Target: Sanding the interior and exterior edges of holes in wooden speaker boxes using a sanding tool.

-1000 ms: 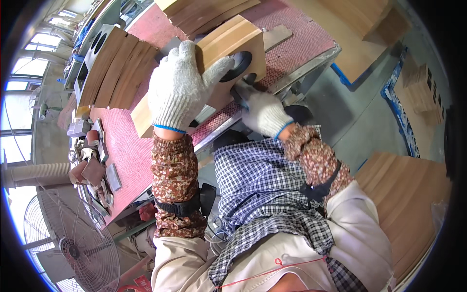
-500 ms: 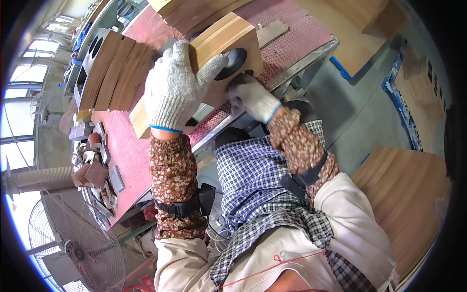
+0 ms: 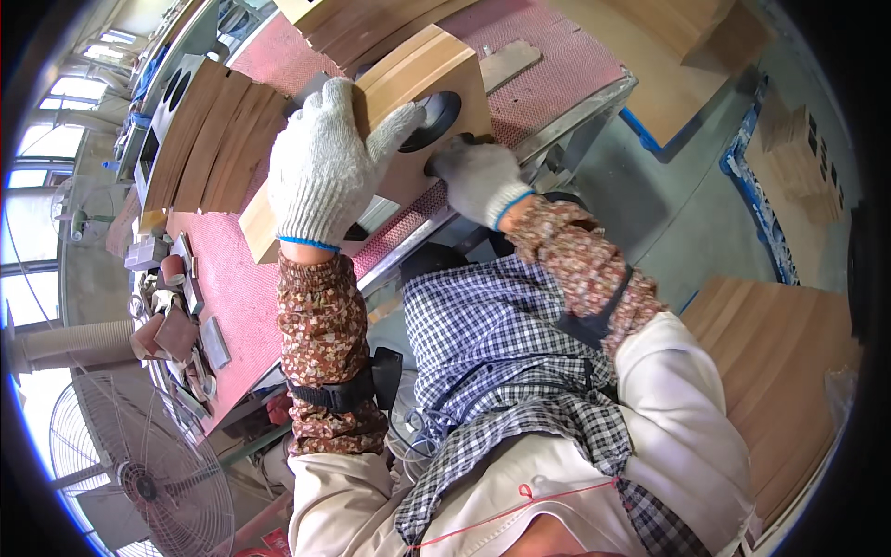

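In the head view, compared with the pictures from the last second, the change is small. The left hand (image 3: 320, 172), in a white glove, has kept its place on the wooden box (image 3: 422, 74), its thumb reaching toward the round hole (image 3: 432, 121) in the face. The right hand (image 3: 479, 181), gloved too, has shifted a little toward the lower outer corner of this face, and it is blurred, so probably it is moving. For the work, I judge this means that one hand steadies the box while the other works on the same face. Both hands are apart from each other. The left one is clamped over the box; the fingers of the right one are bent near the face, but whether they grip something I cannot tell, because their tips look dark and unclear.

The box is on the red table (image 3: 246, 288), close beside its metal edge (image 3: 580, 110). The right hand is at this edge, and on its outer side there is open room above the grey floor (image 3: 668, 190). On the far side, room is tighter: a flat strip (image 3: 510, 63) lies just behind the box, and the left stack of wooden pieces (image 3: 209, 139) stands near the left hand.
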Motion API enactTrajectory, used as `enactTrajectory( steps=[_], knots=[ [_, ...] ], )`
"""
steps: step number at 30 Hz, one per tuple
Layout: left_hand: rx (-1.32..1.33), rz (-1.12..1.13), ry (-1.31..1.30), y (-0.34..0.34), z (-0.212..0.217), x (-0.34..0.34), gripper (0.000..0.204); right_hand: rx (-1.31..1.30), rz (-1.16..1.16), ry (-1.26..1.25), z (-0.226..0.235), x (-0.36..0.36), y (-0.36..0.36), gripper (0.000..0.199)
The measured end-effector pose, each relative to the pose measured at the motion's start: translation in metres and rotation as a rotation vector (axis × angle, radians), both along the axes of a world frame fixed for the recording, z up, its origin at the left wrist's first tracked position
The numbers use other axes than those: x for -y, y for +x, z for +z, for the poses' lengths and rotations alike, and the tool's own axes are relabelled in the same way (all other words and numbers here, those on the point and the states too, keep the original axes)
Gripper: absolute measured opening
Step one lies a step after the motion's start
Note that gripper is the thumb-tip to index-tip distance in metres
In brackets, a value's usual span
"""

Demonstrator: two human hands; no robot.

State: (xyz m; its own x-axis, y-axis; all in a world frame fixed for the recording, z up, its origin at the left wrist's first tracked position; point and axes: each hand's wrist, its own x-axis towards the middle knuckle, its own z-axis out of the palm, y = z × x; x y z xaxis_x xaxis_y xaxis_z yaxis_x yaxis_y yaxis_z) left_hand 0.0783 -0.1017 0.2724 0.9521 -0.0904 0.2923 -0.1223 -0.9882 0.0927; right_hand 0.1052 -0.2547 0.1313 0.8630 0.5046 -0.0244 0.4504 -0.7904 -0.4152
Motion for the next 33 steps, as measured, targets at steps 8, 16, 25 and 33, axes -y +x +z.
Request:
enactTrajectory(
  steps=[8,16,25,33],
  knots=[
    [0.017,0.011,0.004,-0.002,-0.003,-0.01,0.04,-0.148,0.087,0.253,0.036,0.057,-0.061,0.075],
    [0.149,-0.162,0.235,0.005,-0.013,-0.015,0.021,0.34,-0.001,0.013,0.054,0.032,-0.046,0.074],
    [0.151,-0.15,0.272,0.0,-0.013,-0.01,0.019,0.337,0.082,-0.332,0.076,0.007,-0.021,0.05],
    [0.111,-0.109,0.244,0.013,-0.015,-0.007,0.023,0.331,0.089,-0.003,0.073,0.02,-0.014,0.023]
  ],
)
